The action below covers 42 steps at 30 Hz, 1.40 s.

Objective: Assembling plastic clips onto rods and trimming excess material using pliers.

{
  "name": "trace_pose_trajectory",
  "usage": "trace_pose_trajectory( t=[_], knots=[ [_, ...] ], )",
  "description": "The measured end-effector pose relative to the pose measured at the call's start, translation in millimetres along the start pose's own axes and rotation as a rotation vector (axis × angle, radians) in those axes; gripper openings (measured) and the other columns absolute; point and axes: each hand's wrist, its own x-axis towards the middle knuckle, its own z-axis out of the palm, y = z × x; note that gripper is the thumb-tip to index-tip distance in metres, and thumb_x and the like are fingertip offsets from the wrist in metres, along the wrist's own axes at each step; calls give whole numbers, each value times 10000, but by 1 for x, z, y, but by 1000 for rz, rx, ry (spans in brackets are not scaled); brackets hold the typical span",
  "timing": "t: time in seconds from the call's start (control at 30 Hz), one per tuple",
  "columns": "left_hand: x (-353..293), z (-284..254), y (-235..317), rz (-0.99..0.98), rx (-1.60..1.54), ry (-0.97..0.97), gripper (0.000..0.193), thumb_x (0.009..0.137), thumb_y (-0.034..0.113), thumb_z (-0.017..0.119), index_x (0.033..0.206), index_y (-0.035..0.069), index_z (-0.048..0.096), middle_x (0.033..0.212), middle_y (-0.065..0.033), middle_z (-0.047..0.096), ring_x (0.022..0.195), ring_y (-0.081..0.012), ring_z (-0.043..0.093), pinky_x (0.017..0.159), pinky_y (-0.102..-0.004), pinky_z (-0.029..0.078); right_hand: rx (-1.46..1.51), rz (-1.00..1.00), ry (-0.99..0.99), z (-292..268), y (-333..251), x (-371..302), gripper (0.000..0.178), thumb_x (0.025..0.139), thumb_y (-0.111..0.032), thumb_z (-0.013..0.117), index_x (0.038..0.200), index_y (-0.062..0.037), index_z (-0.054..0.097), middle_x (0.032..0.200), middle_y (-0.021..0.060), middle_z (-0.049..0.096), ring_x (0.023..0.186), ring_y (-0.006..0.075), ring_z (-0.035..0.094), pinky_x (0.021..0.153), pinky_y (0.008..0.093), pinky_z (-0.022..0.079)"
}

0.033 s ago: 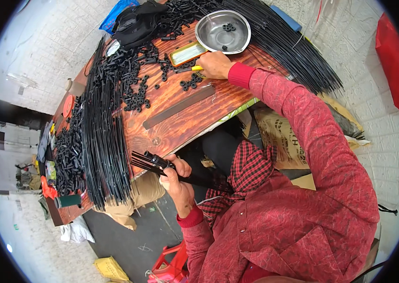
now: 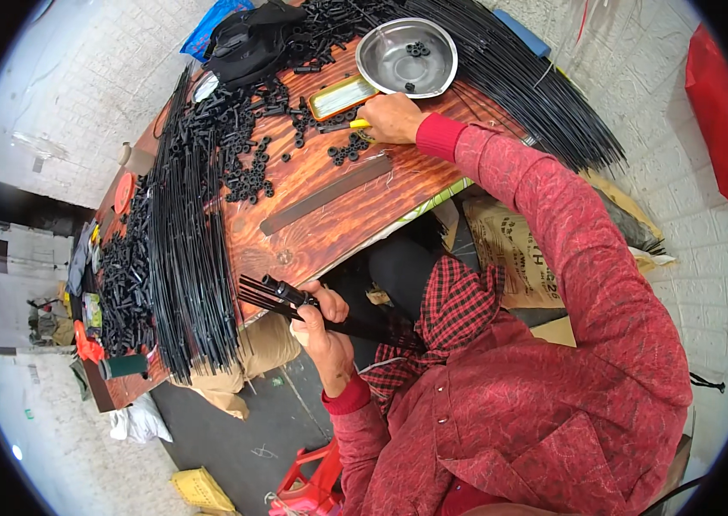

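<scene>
My left hand (image 2: 327, 331), at the table's near edge, is closed round a bundle of thin black rods (image 2: 265, 297). A short black tubular fitting (image 2: 285, 291) sits against the rods above my fingers. Across the table, my right hand (image 2: 393, 119) grips a slim tool with a yellow handle (image 2: 359, 124) and a dark end pointing left; its exact kind cannot be made out. That hand is beside a shallow yellow-rimmed tray (image 2: 342, 97) with something whitish in it. Small black rings (image 2: 348, 150) lie just below the tool.
A steel bowl (image 2: 381, 64) holds a few black rings. A flat dark bar (image 2: 327, 194) lies across the wooden table (image 2: 265, 258). Long black rods (image 2: 188, 258) are heaped at left, more rods (image 2: 519, 82) at the far right. Black fittings (image 2: 123, 288) pile up at left. A red stool (image 2: 312, 483) stands below.
</scene>
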Motion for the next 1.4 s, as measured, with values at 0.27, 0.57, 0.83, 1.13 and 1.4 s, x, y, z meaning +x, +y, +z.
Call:
trace_pose_trajectory(
  t=[0.27,0.57,0.83,1.13,1.4],
  knots=[
    [0,-1,1,-16,-13,-7,452,970,400,571,1205,18,508,713,16,384,637,-91,345,583,-249,290,76,76,40,-5,-2,-6,228,769,-258,682,827,-38,692,783,174,681,771,350,679,687,457,535],
    [-1,-6,0,10,-28,16,452,947,392,618,1175,12,529,703,-4,410,618,-109,382,548,-258,305,55,138,29,0,3,-7,238,774,-241,663,799,-7,702,738,224,666,723,383,673,665,484,524],
    [-5,-11,2,20,-53,13,457,944,389,625,1184,11,536,706,-5,414,624,-110,388,548,-257,305,47,194,-27,-11,-5,-6,321,860,-336,643,868,-20,700,787,205,679,744,383,664,670,488,512],
    [-14,-11,4,24,-69,23,453,951,366,624,1193,-6,532,707,-5,421,631,-109,391,556,-259,310,492,408,-185,-24,-15,-18,195,827,-208,651,873,-19,660,748,113,666,576,175,618,535,325,483],
    [-22,1,9,44,-87,-17,302,1003,207,523,1189,-31,525,719,-9,435,639,-92,382,565,-253,315,1387,392,-286,-83,-115,-83,167,854,-174,692,897,-26,628,751,30,638,521,47,500,462,199,381]
  ],
)
